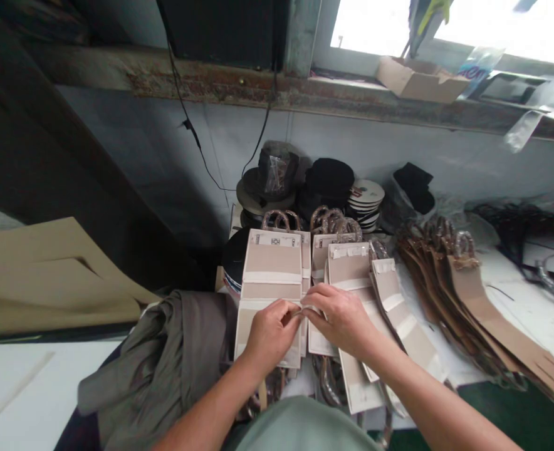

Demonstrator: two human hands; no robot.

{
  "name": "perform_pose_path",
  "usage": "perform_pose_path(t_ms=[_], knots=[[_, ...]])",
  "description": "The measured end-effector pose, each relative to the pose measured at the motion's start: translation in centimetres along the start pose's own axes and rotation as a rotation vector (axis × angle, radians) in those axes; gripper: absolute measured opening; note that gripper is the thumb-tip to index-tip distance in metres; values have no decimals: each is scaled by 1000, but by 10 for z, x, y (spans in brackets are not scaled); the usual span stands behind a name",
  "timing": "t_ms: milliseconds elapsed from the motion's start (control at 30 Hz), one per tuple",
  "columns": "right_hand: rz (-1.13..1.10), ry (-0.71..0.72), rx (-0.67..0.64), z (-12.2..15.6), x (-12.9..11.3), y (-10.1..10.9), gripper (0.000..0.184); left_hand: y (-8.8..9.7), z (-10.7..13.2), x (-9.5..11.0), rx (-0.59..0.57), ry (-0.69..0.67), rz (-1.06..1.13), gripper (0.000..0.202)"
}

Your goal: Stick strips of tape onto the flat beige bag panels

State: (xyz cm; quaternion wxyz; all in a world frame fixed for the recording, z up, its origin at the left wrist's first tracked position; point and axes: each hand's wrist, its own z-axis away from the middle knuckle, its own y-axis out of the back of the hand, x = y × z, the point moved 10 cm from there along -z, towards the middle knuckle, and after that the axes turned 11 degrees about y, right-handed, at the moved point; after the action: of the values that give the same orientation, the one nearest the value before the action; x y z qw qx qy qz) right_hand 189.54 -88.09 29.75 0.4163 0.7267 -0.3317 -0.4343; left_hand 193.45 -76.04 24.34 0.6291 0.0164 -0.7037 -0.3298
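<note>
My left hand [270,332] rests on a beige paper bag [271,275] with a white tape strip across it, fingers pinched at the strip's right end. Just to its right, my right hand [340,316] pinches the same thin white strip [305,309], fingertips of both hands nearly touching. The bag lies on top of a stack of similar bags with twisted rope handles [277,219]. More flat beige bags [352,269] lie under my right hand.
A fanned row of brown bags [474,300] spreads across the white table at right. Tape reels [366,200] and black rolls stand against the wall. Grey-green cloth [164,363] lies at left, beside brown cardboard sheets [46,269]. A cardboard box [418,78] sits on the sill.
</note>
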Motion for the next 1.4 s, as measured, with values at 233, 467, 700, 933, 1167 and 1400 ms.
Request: perform_pose_path(t_ms=[233,467,700,933,1167,1400], knots=[[74,35,-106,-40,14,-34,14,14,-1,6,71,-214,-278,22],[-507,-433,211,-80,154,-55,27,9,-21,-53,95,169,132,15],[-475,-382,305,-117,201,-84,28,-7,-25,-125,91,536,544,33],[-391,-449,412,-111,214,-93,32,-24,-23,-128,-39,608,699,30],[-398,-495,542,-95,181,-55,36,-6,-22,-111,43,548,600,77],[-598,-11,-151,-80,54,-70,23,4,-16,-102,83,499,397,49]])
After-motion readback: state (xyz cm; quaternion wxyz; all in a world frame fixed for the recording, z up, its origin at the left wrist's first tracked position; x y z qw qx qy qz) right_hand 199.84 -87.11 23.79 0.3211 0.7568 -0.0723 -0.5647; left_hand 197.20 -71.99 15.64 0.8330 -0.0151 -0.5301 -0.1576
